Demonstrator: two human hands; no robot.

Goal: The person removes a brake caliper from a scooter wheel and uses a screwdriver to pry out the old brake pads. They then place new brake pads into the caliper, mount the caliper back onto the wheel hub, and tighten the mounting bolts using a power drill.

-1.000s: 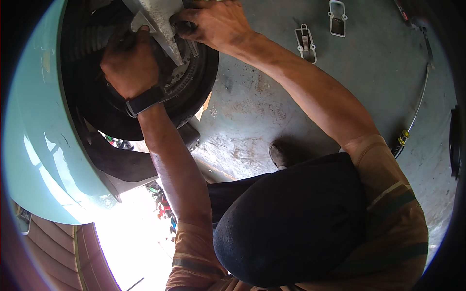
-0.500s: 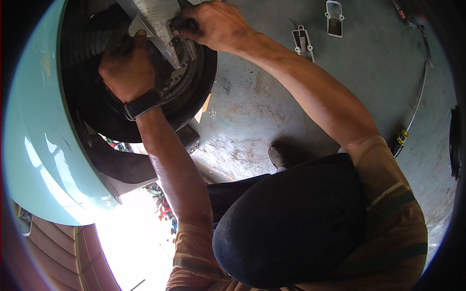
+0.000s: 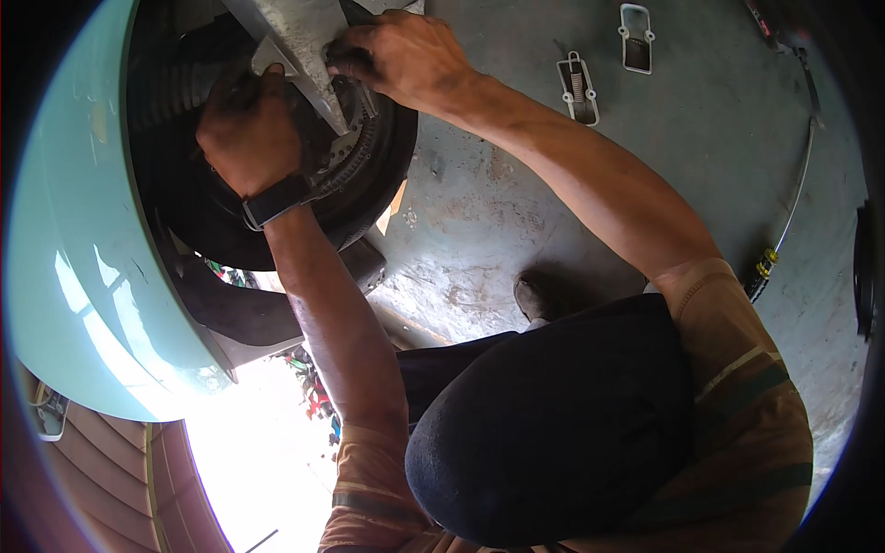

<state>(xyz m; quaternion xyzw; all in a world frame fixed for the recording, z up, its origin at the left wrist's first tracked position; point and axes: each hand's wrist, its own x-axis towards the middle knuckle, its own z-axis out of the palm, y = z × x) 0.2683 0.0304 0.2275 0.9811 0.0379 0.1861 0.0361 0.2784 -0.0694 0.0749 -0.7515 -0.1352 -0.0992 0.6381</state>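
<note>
A grey metal arm (image 3: 300,41) slants down over a dark wheel (image 3: 392,166), beside a turquoise body panel (image 3: 83,203). My left hand (image 3: 249,138), with a dark wrist strap, is closed at the arm's left side, thumb against its edge. What its curled fingers hold is hidden. On the opposite side of the arm, my right hand (image 3: 406,55) has blackened fingers bent inward and pinched together near its edge. Whatever lies between them is hidden. Below the arm's tip, a holed metal disc (image 3: 341,146) and a curved, ridged band show at the wheel's middle.
On the grey floor (image 3: 489,203) lie two pale rectangular frames, one (image 3: 578,88) with a coil spring, the other (image 3: 636,39) farther right. A thin rod with a yellow-and-black handle (image 3: 762,269) lies at the right. My shoe (image 3: 530,297) stands below the wheel.
The wheel, panel, floor items and both hands all appear shifted slightly right and down together. Both hands keep their holds beside the metal arm.
</note>
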